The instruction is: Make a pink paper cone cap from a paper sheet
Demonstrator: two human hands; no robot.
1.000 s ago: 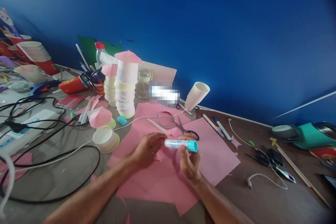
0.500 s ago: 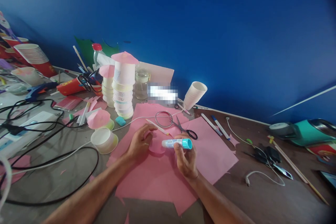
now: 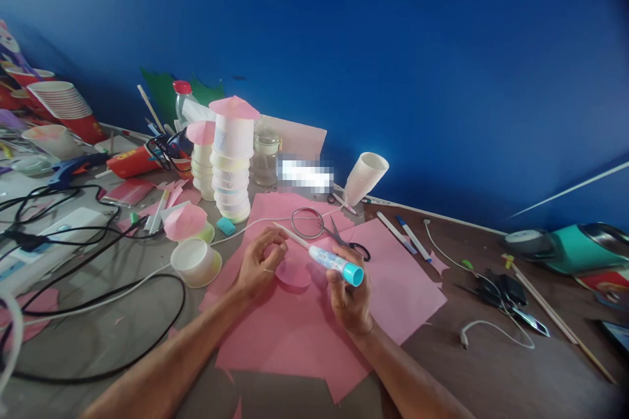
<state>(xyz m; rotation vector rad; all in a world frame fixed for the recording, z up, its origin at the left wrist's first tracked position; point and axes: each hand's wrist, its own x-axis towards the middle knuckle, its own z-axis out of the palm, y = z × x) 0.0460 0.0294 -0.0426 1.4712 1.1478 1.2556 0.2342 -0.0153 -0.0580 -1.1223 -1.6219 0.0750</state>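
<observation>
A blue-and-clear glue stick [image 3: 334, 263] is in my right hand [image 3: 351, 298], tilted with its bright blue end toward the lower right. My left hand [image 3: 260, 263] has its fingers curled together at the left edge of a small round pink paper piece [image 3: 293, 272]; whether it pinches the paper is hard to tell. Both hands are over large pink paper [image 3: 285, 340]. Just beyond them lie a pencil [image 3: 292, 234], a metal ring [image 3: 307, 222] and scissors [image 3: 339, 236] with black handles.
Stacked white cups with a pink cone top [image 3: 233, 163] stand behind left, near a white cup [image 3: 195, 263] and a blue eraser [image 3: 227, 226]. Black cables [image 3: 98, 294] cross the left side. Markers [image 3: 413, 239] and a cup stack [image 3: 366, 177] are at right.
The glue stick has tilted, its blue end dropping, and its other end has moved off the round pink piece. My left fingers have shifted slightly left, and more of that piece shows.
</observation>
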